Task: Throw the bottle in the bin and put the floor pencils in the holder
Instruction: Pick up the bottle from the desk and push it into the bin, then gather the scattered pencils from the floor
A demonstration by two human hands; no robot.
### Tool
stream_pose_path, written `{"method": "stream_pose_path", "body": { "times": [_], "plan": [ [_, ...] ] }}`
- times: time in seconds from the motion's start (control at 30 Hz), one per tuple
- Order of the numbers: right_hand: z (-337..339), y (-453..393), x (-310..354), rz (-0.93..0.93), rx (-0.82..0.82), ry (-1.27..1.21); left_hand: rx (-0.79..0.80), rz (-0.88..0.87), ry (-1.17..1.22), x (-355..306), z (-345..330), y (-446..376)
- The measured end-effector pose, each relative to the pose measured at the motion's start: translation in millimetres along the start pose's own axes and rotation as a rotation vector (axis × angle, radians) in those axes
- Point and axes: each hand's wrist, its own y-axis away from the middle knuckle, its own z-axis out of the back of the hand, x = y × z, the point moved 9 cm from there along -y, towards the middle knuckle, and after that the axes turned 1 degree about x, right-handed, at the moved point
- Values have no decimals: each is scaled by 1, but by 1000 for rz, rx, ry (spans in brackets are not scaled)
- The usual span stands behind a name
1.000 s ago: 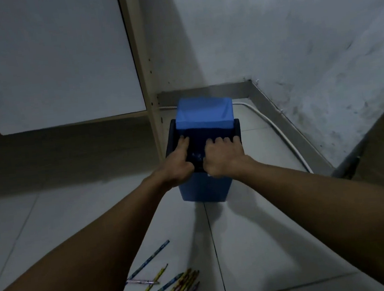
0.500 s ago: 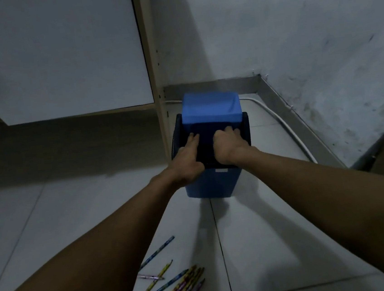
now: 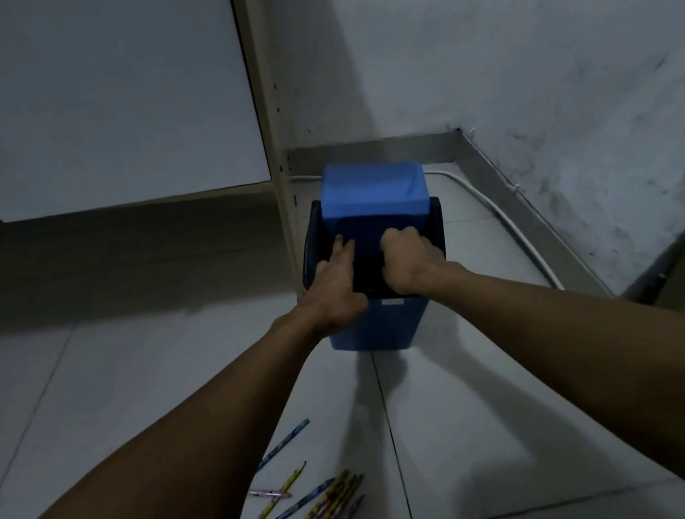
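Observation:
A blue bin (image 3: 382, 331) with a black collar and a blue swing lid (image 3: 373, 190) stands on the tiled floor in the corner. My left hand (image 3: 335, 289) rests on the lid's dark near flap with its fingers stretched flat against it. Beside it, my right hand (image 3: 410, 260) has its fingers curled over the same flap; whether it grips anything is hidden. No bottle shows. Several coloured pencils (image 3: 312, 512) lie scattered on the floor near the bottom edge, under my left forearm.
A white cabinet door (image 3: 95, 95) and a beige upright post (image 3: 273, 139) stand just left of the bin. A white cable (image 3: 515, 232) runs along the skirting at the right wall. A dark object sits at the far right.
My right fingers went from lying flat on the flap to curled over it. The blue lid top has tipped up further. The view has moved slightly closer to the bin.

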Motion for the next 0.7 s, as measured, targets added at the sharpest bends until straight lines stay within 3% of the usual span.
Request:
{"method": "stream_pose_path", "body": {
  "times": [0.13,0.3,0.43,0.57,0.7],
  "plan": [
    [26,13,-9,78,-277,-147,-5,-6,2,-1,1,2],
    [62,30,-23,114,-609,-162,-69,-99,20,-9,16,9],
    [55,16,-43,-19,-480,-232,-245,-131,-13,-7,39,13],
    [41,13,-44,-5,-378,-283,-449,-180,-121,-19,63,19],
    [40,16,-43,-4,-353,-288,-416,-121,-141,-17,63,15]
  ]
}}
